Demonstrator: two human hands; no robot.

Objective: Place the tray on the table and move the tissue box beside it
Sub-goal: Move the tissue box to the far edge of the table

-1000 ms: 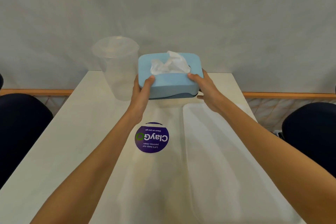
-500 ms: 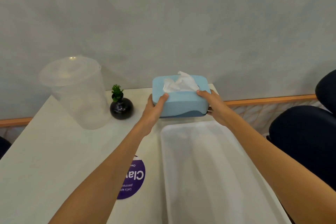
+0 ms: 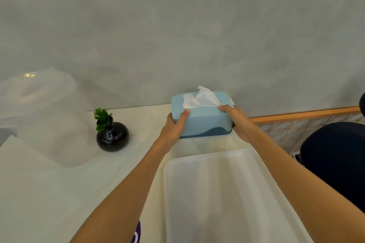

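Nearest the camera, two bare forearms reached forward over a pale desk point(image 3: 49, 193). A white tray point(image 3: 217, 193) lay flat on the desk under and between them, along the right side, its far rim just short of the tissue box. At the bottom edge, a sliver of a purple round sticker point(image 3: 136, 235) showed beside the tray's left rim.

Farther out, the left hand point(image 3: 174, 126) gripped the left end of the blue tissue box point(image 3: 205, 122), thumb curled over the top edge. The right hand point(image 3: 236, 119) clasped the right end, fingers laid on the top corner. Both hands were closed around the box. It sat at the far right part of the desk, close to the wall, just beyond the tray; whether its base touched the desk could not be told. A white tissue point(image 3: 201, 97) stood up from its slot.

To the left stood a small black vase point(image 3: 112, 136) holding a green sprig, and farther left a large clear plastic container point(image 3: 43, 116). A dark chair point(image 3: 335, 160) sat off the desk's right edge.
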